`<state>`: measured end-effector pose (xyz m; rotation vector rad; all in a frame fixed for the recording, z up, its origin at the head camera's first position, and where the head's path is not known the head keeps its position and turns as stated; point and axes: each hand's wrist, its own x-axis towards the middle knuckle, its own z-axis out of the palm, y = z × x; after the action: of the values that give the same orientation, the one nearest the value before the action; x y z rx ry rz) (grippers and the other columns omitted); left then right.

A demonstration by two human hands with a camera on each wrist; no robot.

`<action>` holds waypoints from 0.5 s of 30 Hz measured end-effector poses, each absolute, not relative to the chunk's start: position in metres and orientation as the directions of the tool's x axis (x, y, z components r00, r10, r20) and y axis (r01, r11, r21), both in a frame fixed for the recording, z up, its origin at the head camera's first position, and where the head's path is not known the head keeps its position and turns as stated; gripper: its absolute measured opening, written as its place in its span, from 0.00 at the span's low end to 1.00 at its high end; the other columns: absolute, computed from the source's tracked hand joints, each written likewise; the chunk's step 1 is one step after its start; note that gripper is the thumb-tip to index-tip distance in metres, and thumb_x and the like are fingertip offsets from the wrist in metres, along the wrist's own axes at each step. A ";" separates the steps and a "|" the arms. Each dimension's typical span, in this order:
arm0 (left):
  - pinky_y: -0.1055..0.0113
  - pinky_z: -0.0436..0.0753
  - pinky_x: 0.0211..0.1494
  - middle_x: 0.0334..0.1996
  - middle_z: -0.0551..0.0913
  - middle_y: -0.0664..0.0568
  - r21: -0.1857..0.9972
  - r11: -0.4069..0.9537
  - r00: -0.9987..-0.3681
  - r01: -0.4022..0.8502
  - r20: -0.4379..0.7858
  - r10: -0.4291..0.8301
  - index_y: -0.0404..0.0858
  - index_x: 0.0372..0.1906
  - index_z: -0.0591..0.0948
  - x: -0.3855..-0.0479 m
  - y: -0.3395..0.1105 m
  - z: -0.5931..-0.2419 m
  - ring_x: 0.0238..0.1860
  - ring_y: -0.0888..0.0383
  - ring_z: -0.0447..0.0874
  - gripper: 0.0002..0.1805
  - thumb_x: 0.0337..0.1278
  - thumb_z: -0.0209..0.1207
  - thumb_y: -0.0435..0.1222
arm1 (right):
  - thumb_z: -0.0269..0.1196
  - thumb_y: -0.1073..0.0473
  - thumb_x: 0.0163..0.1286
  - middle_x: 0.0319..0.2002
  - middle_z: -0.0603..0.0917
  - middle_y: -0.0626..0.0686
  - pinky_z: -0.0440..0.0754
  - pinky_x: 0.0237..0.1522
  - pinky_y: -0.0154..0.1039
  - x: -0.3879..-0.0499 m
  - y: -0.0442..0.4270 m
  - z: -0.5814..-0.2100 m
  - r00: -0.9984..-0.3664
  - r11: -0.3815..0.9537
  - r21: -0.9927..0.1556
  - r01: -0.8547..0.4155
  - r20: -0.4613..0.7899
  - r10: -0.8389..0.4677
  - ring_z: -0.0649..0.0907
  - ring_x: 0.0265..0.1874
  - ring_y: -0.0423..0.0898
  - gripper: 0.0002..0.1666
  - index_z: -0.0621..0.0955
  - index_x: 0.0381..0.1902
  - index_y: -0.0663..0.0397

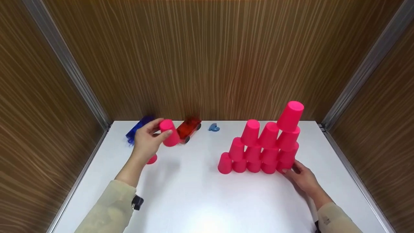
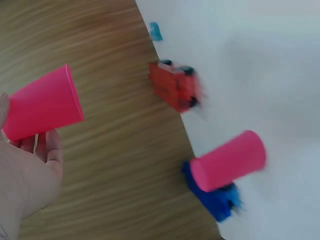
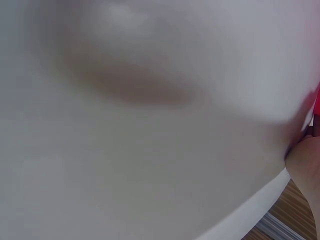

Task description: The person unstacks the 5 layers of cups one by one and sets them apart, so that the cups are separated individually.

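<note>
My left hand (image 1: 147, 140) pinches a pink cup (image 1: 170, 134) between thumb and fingers, bottom up, above the table's left side. In the left wrist view this cup (image 2: 45, 105) has its wide rim pointing away from the palm. Another pink cup (image 1: 152, 159) stands on the table, mostly hidden by the left wrist. On the right rises a stepped stack of upside-down pink cups (image 1: 254, 153), its single top cup (image 1: 290, 116) at the right side. My right hand (image 1: 304, 178) holds the lower right corner cup (image 1: 282, 167), thumb in front and fingers at its side.
Along the back edge lie a blue toy car (image 1: 139, 127), a red toy car (image 1: 189, 128) and a small blue object (image 1: 213, 127). Wood-patterned panels (image 1: 207, 61) enclose the white table (image 1: 194, 194) at back and sides. The right wrist view shows mostly tabletop.
</note>
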<state>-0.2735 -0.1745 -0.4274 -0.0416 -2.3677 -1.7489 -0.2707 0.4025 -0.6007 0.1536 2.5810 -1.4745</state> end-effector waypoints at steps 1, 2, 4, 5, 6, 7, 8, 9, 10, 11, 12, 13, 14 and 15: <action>0.54 0.80 0.70 0.69 0.79 0.48 0.946 0.296 -0.980 0.128 0.166 -0.107 0.42 0.76 0.75 -0.271 -0.179 -0.431 0.69 0.50 0.77 0.37 0.65 0.74 0.44 | 0.66 0.32 0.73 0.79 0.63 0.62 0.76 0.70 0.59 -0.270 0.403 -0.601 -0.981 0.504 -0.847 0.170 -0.192 0.007 0.63 0.77 0.67 0.54 0.58 0.86 0.42; 0.54 0.80 0.70 0.70 0.78 0.48 0.949 0.293 -0.980 0.116 0.157 -0.119 0.43 0.76 0.75 -0.269 -0.184 -0.435 0.70 0.50 0.77 0.38 0.65 0.74 0.45 | 0.67 0.33 0.73 0.79 0.63 0.62 0.76 0.70 0.59 -0.269 0.403 -0.602 -0.981 0.502 -0.848 0.170 -0.192 0.008 0.63 0.77 0.67 0.54 0.58 0.86 0.42; 0.53 0.79 0.71 0.70 0.78 0.47 0.953 0.285 -0.980 0.098 0.141 -0.138 0.42 0.77 0.74 -0.263 -0.193 -0.443 0.70 0.50 0.76 0.38 0.65 0.74 0.45 | 0.67 0.33 0.73 0.79 0.63 0.62 0.77 0.69 0.58 -0.266 0.404 -0.603 -0.981 0.501 -0.848 0.173 -0.193 0.011 0.63 0.77 0.67 0.54 0.58 0.86 0.42; 0.52 0.79 0.71 0.70 0.78 0.46 0.955 0.284 -0.980 0.087 0.133 -0.147 0.41 0.77 0.74 -0.261 -0.198 -0.447 0.70 0.49 0.76 0.39 0.65 0.74 0.45 | 0.67 0.33 0.73 0.80 0.63 0.62 0.77 0.69 0.58 -0.265 0.404 -0.604 -0.980 0.498 -0.849 0.177 -0.197 0.012 0.63 0.77 0.67 0.54 0.57 0.86 0.42; 0.51 0.79 0.71 0.71 0.77 0.45 0.957 0.281 -0.980 0.075 0.122 -0.154 0.41 0.77 0.73 -0.257 -0.202 -0.451 0.71 0.48 0.76 0.39 0.65 0.73 0.45 | 0.67 0.33 0.73 0.80 0.63 0.62 0.78 0.69 0.58 -0.263 0.404 -0.604 -0.979 0.496 -0.849 0.181 -0.201 0.014 0.63 0.77 0.67 0.54 0.57 0.87 0.42; 0.51 0.79 0.71 0.70 0.77 0.44 0.958 0.281 -0.980 0.064 0.113 -0.163 0.40 0.77 0.73 -0.255 -0.205 -0.455 0.71 0.48 0.76 0.39 0.65 0.73 0.44 | 0.67 0.33 0.73 0.80 0.63 0.62 0.78 0.69 0.58 -0.262 0.404 -0.605 -0.979 0.497 -0.848 0.184 -0.204 0.014 0.62 0.77 0.67 0.55 0.57 0.87 0.42; 0.51 0.79 0.71 0.70 0.77 0.44 0.958 0.282 -0.980 0.051 0.103 -0.172 0.40 0.77 0.73 -0.251 -0.209 -0.459 0.71 0.48 0.75 0.38 0.65 0.73 0.43 | 0.67 0.32 0.73 0.80 0.62 0.62 0.78 0.68 0.57 -0.261 0.404 -0.606 -0.978 0.494 -0.849 0.188 -0.207 0.016 0.62 0.78 0.67 0.55 0.57 0.87 0.42; 0.51 0.79 0.71 0.71 0.77 0.43 0.959 0.282 -0.979 0.036 0.090 -0.181 0.39 0.77 0.73 -0.248 -0.213 -0.463 0.71 0.47 0.75 0.38 0.66 0.73 0.43 | 0.67 0.33 0.72 0.80 0.62 0.62 0.78 0.68 0.57 -0.261 0.403 -0.606 -0.978 0.491 -0.850 0.191 -0.210 0.017 0.62 0.78 0.67 0.55 0.57 0.87 0.42; 0.51 0.78 0.71 0.71 0.77 0.43 0.958 0.285 -0.978 0.019 0.076 -0.193 0.39 0.77 0.73 -0.245 -0.216 -0.466 0.71 0.47 0.75 0.38 0.66 0.73 0.43 | 0.67 0.33 0.73 0.80 0.62 0.62 0.79 0.68 0.57 -0.260 0.403 -0.606 -0.978 0.490 -0.851 0.190 -0.209 0.017 0.62 0.78 0.67 0.55 0.57 0.86 0.42; 0.54 0.79 0.70 0.71 0.77 0.43 0.958 0.288 -0.977 0.006 0.066 -0.202 0.39 0.77 0.73 -0.242 -0.220 -0.470 0.71 0.47 0.75 0.38 0.66 0.73 0.43 | 0.67 0.33 0.73 0.80 0.62 0.62 0.79 0.68 0.57 -0.260 0.403 -0.606 -0.978 0.490 -0.851 0.188 -0.207 0.015 0.62 0.78 0.67 0.55 0.57 0.86 0.43; 0.59 0.80 0.69 0.71 0.77 0.42 0.957 0.290 -0.976 -0.003 0.061 -0.211 0.39 0.77 0.73 -0.239 -0.223 -0.474 0.71 0.47 0.75 0.38 0.66 0.73 0.42 | 0.67 0.33 0.73 0.80 0.62 0.62 0.79 0.68 0.57 -0.260 0.402 -0.605 -0.979 0.493 -0.850 0.185 -0.204 0.016 0.62 0.78 0.67 0.54 0.57 0.86 0.43; 0.63 0.81 0.68 0.71 0.77 0.42 0.956 0.292 -0.974 -0.015 0.052 -0.219 0.38 0.77 0.73 -0.237 -0.226 -0.478 0.71 0.47 0.75 0.38 0.66 0.73 0.42 | 0.67 0.33 0.73 0.80 0.62 0.62 0.79 0.68 0.57 -0.260 0.402 -0.605 -0.980 0.498 -0.848 0.182 -0.200 0.017 0.62 0.78 0.67 0.54 0.58 0.86 0.43; 0.67 0.81 0.67 0.71 0.77 0.42 0.955 0.295 -0.973 -0.028 0.041 -0.226 0.39 0.77 0.73 -0.235 -0.229 -0.482 0.71 0.47 0.75 0.38 0.66 0.73 0.43 | 0.67 0.33 0.73 0.80 0.63 0.62 0.78 0.68 0.57 -0.259 0.402 -0.605 -0.980 0.498 -0.848 0.181 -0.199 0.018 0.62 0.78 0.67 0.54 0.58 0.86 0.43; 0.71 0.81 0.65 0.71 0.77 0.42 0.953 0.299 -0.972 -0.040 0.032 -0.232 0.39 0.77 0.73 -0.232 -0.232 -0.485 0.71 0.47 0.75 0.38 0.66 0.73 0.43 | 0.67 0.33 0.73 0.80 0.63 0.63 0.78 0.69 0.58 -0.259 0.401 -0.605 -0.981 0.502 -0.846 0.179 -0.196 0.019 0.62 0.77 0.67 0.54 0.58 0.86 0.43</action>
<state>-0.2325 -0.2323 -0.4852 0.2536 -2.3958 -1.7502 -0.2591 0.4012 -0.6051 0.1716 2.5800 -1.4828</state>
